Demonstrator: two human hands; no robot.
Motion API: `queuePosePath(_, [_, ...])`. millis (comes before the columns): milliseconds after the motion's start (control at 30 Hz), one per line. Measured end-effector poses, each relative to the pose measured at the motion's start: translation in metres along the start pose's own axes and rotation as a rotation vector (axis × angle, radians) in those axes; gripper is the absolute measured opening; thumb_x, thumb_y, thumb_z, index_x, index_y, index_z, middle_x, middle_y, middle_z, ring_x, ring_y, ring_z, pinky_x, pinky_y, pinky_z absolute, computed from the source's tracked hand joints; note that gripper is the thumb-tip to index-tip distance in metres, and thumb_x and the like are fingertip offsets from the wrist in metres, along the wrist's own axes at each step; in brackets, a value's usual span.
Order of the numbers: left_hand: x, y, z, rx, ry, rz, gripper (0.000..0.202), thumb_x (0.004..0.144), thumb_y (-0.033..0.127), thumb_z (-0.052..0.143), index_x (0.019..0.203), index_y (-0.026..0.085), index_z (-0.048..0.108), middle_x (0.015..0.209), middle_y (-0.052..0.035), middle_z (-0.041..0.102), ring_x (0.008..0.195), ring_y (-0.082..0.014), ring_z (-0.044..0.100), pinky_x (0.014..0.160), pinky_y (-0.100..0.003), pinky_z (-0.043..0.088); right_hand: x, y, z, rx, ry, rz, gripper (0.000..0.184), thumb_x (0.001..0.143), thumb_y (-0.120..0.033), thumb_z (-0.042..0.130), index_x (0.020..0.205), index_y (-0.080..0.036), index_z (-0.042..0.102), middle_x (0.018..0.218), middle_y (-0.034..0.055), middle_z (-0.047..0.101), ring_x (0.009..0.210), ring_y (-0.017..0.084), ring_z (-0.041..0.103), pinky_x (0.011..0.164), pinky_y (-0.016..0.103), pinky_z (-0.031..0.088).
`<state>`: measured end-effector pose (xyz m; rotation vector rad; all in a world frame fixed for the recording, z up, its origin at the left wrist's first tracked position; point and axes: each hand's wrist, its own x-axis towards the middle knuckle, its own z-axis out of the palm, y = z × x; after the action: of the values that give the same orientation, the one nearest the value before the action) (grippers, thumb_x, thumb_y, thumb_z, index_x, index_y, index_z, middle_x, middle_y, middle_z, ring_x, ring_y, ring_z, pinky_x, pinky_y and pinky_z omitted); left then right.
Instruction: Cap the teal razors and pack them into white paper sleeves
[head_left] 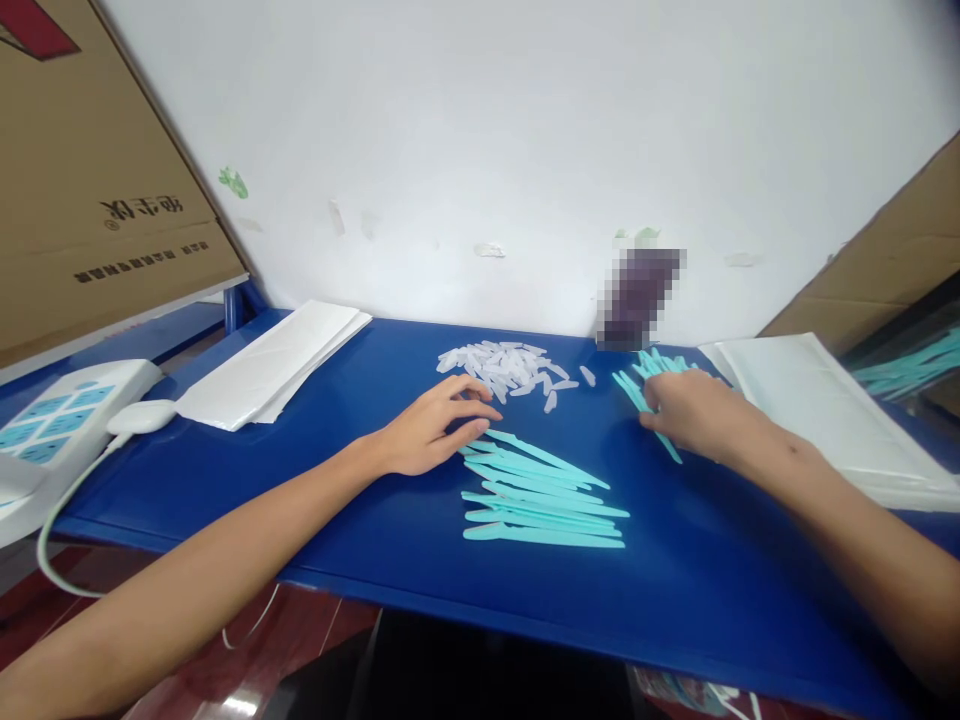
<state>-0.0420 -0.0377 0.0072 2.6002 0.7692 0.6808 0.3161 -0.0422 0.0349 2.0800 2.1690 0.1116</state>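
Teal eyebrow razors (544, 490) lie in a loose row on the blue table, handles pointing right. Behind them is a heap of small translucent plastic caps (504, 365). My left hand (442, 425) hovers between the heap and the row, fingers apart and slightly curled; its thumb is close to the uppermost razor, and whether it touches cannot be told. Over on the right, my right hand (686, 410) closes on teal eyebrow razors (637, 395) at a second bunch. Its palm hides part of that bunch, so how many it grips is unclear.
White flat sleeves (274, 365) lie at left, and clear plastic bags (832, 420) at right. A power strip (56, 430) with a white plug and cable sits at the left edge. Cardboard boxes (97, 180) flank the table (360, 570); a white wall rises behind.
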Motion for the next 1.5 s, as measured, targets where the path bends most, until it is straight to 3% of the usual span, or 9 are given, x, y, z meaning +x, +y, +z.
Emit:
queuePosePath(133, [0.001, -0.01, 0.0, 0.04, 0.134, -0.019, 0.034, 0.105, 0.034, 0.042, 0.115, 0.02, 0.072, 0.112, -0.008, 0.064, 0.104, -0.0196, 0.061, 0.093, -0.032, 0.046, 0.002, -0.012, -0.009, -0.007, 0.076, -0.014, 0.011, 0.088, -0.023, 0.057, 0.08, -0.019, 0.062, 0.081, 0.0136, 0.067, 0.072, 0.027, 0.064, 0.056, 0.033, 0.031])
queuePosePath(300, [0.02, -0.021, 0.004, 0.086, 0.216, -0.069, 0.035, 0.102, 0.031, 0.043, 0.098, 0.018, 0.075, 0.081, -0.0032, 0.065, 0.075, -0.0156, 0.059, 0.072, -0.028, 0.043, -0.017, -0.049, -0.011, 0.329, 0.172, -0.319, 0.034, 0.097, -0.046, 0.047, 0.078, -0.022, 0.06, 0.056, -0.0006, 0.057, 0.052, 0.017, 0.051, 0.064, 0.033, 0.037])
queuePosePath(433, [0.039, -0.025, 0.012, 0.16, 0.213, -0.08, 0.034, 0.099, 0.029, 0.044, 0.081, 0.016, 0.07, 0.071, -0.0017, 0.062, 0.065, -0.0143, 0.054, 0.064, -0.028, 0.04, -0.034, -0.068, -0.005, 0.481, 0.117, -0.484, 0.035, 0.098, -0.048, 0.046, 0.08, -0.023, 0.06, 0.047, -0.0061, 0.043, 0.045, 0.014, 0.041, 0.062, 0.031, 0.037])
queuePosePath(533, [0.043, -0.029, 0.016, 0.333, 0.265, -0.095, 0.032, 0.096, 0.028, 0.044, 0.077, 0.016, 0.067, 0.074, -0.0037, 0.061, 0.071, -0.0168, 0.056, 0.067, -0.03, 0.041, -0.041, -0.072, 0.0, 0.52, 0.041, -0.546, 0.029, 0.097, -0.045, 0.05, 0.081, -0.022, 0.059, 0.053, -0.0053, 0.046, 0.047, 0.013, 0.041, 0.053, 0.029, 0.032])
queuePosePath(667, [0.04, -0.038, 0.015, 0.511, 0.38, -0.224, 0.029, 0.096, 0.029, 0.046, 0.098, 0.016, 0.072, 0.103, -0.0107, 0.063, 0.088, -0.0221, 0.058, 0.074, -0.034, 0.045, -0.044, -0.073, 0.003, 0.476, 0.127, -0.619, 0.026, 0.093, -0.038, 0.058, 0.074, -0.022, 0.049, 0.068, -0.0024, 0.054, 0.055, 0.012, 0.04, 0.055, 0.028, 0.03])
queuePosePath(867, [0.035, -0.043, 0.005, 0.456, 0.097, -0.142, 0.04, 0.1, 0.028, 0.041, 0.132, 0.023, 0.064, 0.14, -0.0138, 0.052, 0.122, -0.0315, 0.048, 0.097, -0.05, 0.044, -0.039, -0.073, 0.014, 0.574, 0.162, -0.62, 0.026, 0.099, -0.039, 0.051, 0.079, -0.022, 0.054, 0.068, -0.003, 0.05, 0.057, 0.012, 0.042, 0.056, 0.027, 0.032])
queuePosePath(1067, [0.032, -0.037, -0.002, 0.376, -0.085, -0.131, 0.041, 0.104, 0.029, 0.038, 0.137, 0.028, 0.062, 0.153, -0.0134, 0.042, 0.138, -0.0366, 0.035, 0.104, -0.059, 0.038, -0.041, -0.068, 0.018, 0.781, 0.348, -0.424, 0.027, 0.086, -0.044, 0.066, 0.075, -0.021, 0.058, 0.055, -0.0059, 0.04, 0.049, 0.011, 0.037, 0.052, 0.027, 0.032])
queuePosePath(1333, [0.032, -0.036, -0.003, 0.439, -0.092, 0.0, 0.036, 0.105, 0.031, 0.042, 0.131, 0.031, 0.067, 0.138, -0.0128, 0.052, 0.124, -0.0312, 0.045, 0.101, -0.048, 0.036, -0.044, -0.071, 0.009, 0.552, 0.131, -0.64, 0.028, 0.097, -0.046, 0.055, 0.104, -0.021, 0.066, 0.091, 0.0046, 0.062, 0.064, 0.014, 0.052, 0.059, 0.029, 0.041])
queuePosePath(1500, [0.029, -0.032, -0.005, 0.495, -0.101, 0.051, 0.034, 0.105, 0.029, 0.042, 0.122, 0.024, 0.072, 0.12, -0.012, 0.062, 0.114, -0.0272, 0.051, 0.093, -0.039, 0.034, -0.047, -0.073, 0.009, 0.524, 0.085, -0.672, 0.025, 0.1, -0.041, 0.051, 0.095, -0.021, 0.065, 0.094, 0.0045, 0.061, 0.062, 0.013, 0.051, 0.059, 0.029, 0.041])
